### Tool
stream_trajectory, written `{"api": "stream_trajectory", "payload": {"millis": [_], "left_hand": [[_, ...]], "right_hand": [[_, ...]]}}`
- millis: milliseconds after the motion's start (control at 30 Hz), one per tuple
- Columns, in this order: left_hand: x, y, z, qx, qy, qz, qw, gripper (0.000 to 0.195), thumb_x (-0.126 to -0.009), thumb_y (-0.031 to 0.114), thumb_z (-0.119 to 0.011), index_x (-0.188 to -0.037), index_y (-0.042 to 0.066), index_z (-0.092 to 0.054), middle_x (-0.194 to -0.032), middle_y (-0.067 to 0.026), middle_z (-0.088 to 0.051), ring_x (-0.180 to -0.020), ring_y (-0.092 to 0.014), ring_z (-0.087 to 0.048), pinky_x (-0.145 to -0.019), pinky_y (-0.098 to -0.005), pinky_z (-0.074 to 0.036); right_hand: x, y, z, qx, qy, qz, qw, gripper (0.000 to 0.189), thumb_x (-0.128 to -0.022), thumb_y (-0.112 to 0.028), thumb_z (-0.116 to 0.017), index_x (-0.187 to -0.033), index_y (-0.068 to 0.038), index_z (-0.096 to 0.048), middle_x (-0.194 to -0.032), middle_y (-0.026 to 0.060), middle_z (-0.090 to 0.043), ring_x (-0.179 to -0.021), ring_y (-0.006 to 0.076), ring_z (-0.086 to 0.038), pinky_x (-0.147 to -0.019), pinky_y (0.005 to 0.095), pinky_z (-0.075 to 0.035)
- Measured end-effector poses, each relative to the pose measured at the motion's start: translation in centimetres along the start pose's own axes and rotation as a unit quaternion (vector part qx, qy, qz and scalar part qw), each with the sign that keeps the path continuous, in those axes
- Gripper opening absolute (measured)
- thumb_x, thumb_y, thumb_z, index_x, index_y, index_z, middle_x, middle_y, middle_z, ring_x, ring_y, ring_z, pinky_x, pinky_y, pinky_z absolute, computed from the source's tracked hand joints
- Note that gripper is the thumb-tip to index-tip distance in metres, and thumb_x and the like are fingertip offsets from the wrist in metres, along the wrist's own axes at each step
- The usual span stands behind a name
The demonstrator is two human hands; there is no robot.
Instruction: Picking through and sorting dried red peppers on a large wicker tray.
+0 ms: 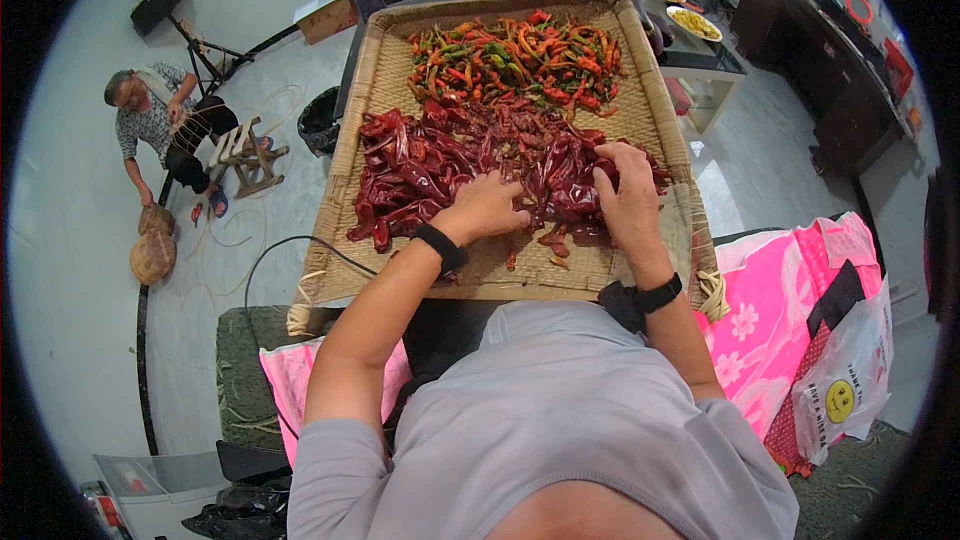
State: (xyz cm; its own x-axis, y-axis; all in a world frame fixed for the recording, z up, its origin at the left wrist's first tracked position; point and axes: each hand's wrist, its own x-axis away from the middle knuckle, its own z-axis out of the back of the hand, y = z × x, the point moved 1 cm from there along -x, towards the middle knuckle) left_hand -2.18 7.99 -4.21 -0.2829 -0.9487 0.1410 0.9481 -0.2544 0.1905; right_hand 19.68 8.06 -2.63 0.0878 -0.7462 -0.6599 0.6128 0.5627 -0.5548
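A rectangular woven bamboo tray (pixel 645 67) lies before me. Across its middle spreads a heap of dark red dried chilli peppers (pixel 412 172). A pile of smaller orange, red and green chillies (pixel 517 60) covers its far end. My left hand (pixel 487 206) rests on the near side of the dark red heap, fingers curled inward; whether a pepper is between them is hidden. At the heap's right edge, my right hand (pixel 630 191) touches the peppers with thumb and fingers apart. A few loose pepper pieces (pixel 556 240) lie on the weave between my hands and the near rim.
At left, a seated person (pixel 161 112) handles thin strips beside a small wooden stool (pixel 251 157) and a woven basket (pixel 154 255). A black bin (pixel 319 120) stands beside the tray. Two plates of food (pixel 694 23) sit at far right. A black cable (pixel 259 262) runs near my left arm.
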Motion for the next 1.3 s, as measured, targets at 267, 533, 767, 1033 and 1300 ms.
{"api": "stream_trajectory", "payload": {"millis": [267, 533, 767, 1033, 1300], "left_hand": [[-1.1, -2.6, -1.3, 0.141, 0.109, -0.001, 0.984, 0.024, -0.08, 0.021, -0.067, -0.095, 0.003, -0.066, -0.088, -0.0139, -0.066, -0.089, -0.033, -0.061, -0.078, -0.0414, -0.048], [-0.5, -1.1, 3.8, 0.265, 0.147, -0.004, 0.953, 0.023, -0.089, 0.02, -0.06, -0.101, 0.0, -0.064, -0.083, -0.0088, -0.065, -0.073, -0.016, -0.062, -0.065, -0.0312, -0.048], [-1.5, -0.7, 6.0, 0.411, 0.128, -0.037, 0.902, 0.047, -0.094, 0.026, -0.056, -0.136, 0.008, -0.046, -0.109, -0.0082, -0.062, -0.09, -0.013, -0.061, -0.07, -0.0266, -0.05], [-4.8, -8.1, -0.7, 0.278, 0.168, 0.113, 0.939, 0.054, -0.082, 0.025, -0.068, -0.127, 0.0, -0.049, -0.12, -0.0173, -0.056, -0.099, -0.032, -0.061, -0.082, -0.0421, -0.05], [-3.8, -3.5, 0.6, -0.029, 0.035, 0.099, 0.994, 0.084, -0.079, 0.028, -0.074, -0.145, 0.007, -0.026, -0.124, -0.0188, -0.053, -0.101, -0.036, -0.06, -0.08, -0.0446, -0.052]], "right_hand": [[0.0, -0.1, 0.2, -0.007, -0.001, 0.0, 1.0, 0.027, -0.081, -0.004, -0.062, -0.108, -0.005, -0.058, -0.111, 0.0131, -0.058, -0.106, 0.0323, -0.054, -0.089, 0.04, -0.045], [-0.2, -0.3, -0.2, -0.023, 0.006, 0.019, 1.0, 0.025, -0.081, -0.002, -0.061, -0.106, -0.005, -0.059, -0.108, 0.0132, -0.058, -0.106, 0.0316, -0.054, -0.09, 0.0394, -0.045], [-0.2, 0.1, 0.2, -0.023, 0.025, 0.008, 0.999, 0.024, -0.081, -0.001, -0.062, -0.105, -0.005, -0.059, -0.109, 0.0136, -0.058, -0.106, 0.0321, -0.054, -0.09, 0.0397, -0.044], [0.1, -0.2, -0.3, -0.003, 0.014, 0.034, 0.999, 0.026, -0.079, -0.002, -0.063, -0.105, -0.005, -0.06, -0.108, 0.0141, -0.059, -0.104, 0.0338, -0.053, -0.09, 0.041, -0.043], [0.2, 0.2, 0.0, -0.011, -0.001, 0.007, 1.0, 0.026, -0.08, -0.003, -0.063, -0.105, -0.004, -0.059, -0.108, 0.0141, -0.058, -0.104, 0.0331, -0.054, -0.088, 0.0405, -0.044]]}}
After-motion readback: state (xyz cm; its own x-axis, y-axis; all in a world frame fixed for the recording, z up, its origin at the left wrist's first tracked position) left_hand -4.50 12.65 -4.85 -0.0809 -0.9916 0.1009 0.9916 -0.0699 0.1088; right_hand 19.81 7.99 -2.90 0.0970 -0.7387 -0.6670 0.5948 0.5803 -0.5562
